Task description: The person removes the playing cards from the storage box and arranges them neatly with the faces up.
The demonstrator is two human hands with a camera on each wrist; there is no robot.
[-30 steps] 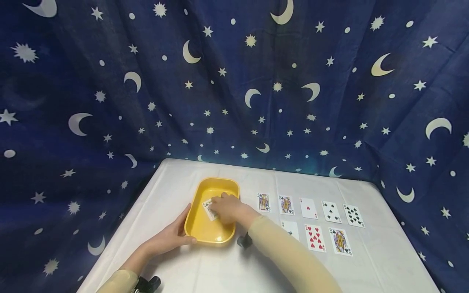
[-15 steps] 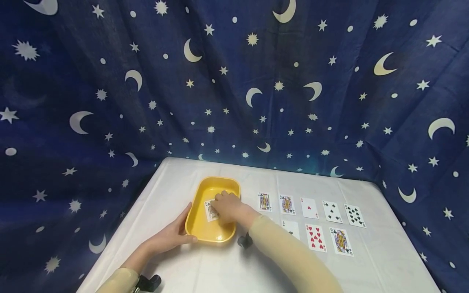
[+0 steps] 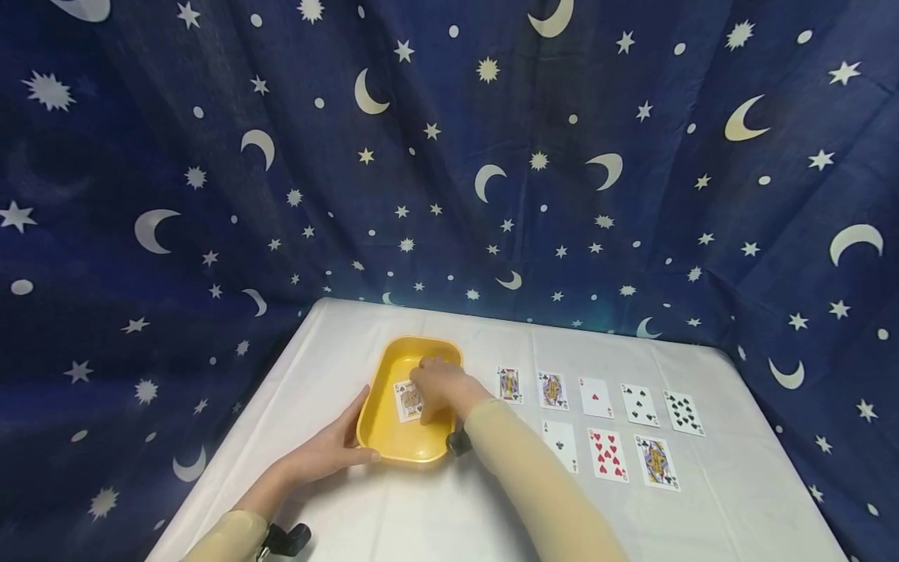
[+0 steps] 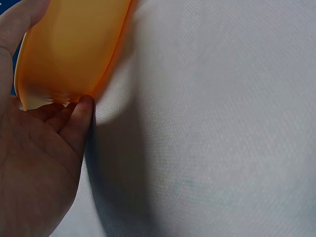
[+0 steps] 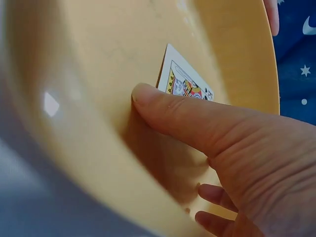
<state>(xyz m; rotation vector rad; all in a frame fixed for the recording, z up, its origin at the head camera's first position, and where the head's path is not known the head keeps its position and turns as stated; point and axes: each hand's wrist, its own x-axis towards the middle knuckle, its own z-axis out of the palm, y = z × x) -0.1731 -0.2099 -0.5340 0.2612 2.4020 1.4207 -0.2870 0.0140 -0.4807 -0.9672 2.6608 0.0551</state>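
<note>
A yellow tray (image 3: 400,445) stands on the white table. My left hand (image 3: 319,454) grips it at the near left corner; in the left wrist view the thumb lies over the rim and the fingers (image 4: 79,121) press its outside. One king playing card (image 3: 405,401) lies face up on the tray's floor. My right hand (image 3: 441,388) reaches inside, right at the card's right side. From the right wrist, a straight thumb (image 5: 168,108) covers part of the king, and the other fingers stand apart from it, partly hidden.
Right of the tray, face-up cards lie in two rows: the back one has a jack (image 3: 509,385), a queen (image 3: 553,390), an ace of hearts (image 3: 595,398) and spades. The front one shows an ace of clubs (image 3: 559,446), red hearts (image 3: 608,455) and a queen (image 3: 657,462).
My right hand has drawn slightly back from over the king, so more of its face shows. The card has turned straighter in the tray. My left hand keeps its grip.
</note>
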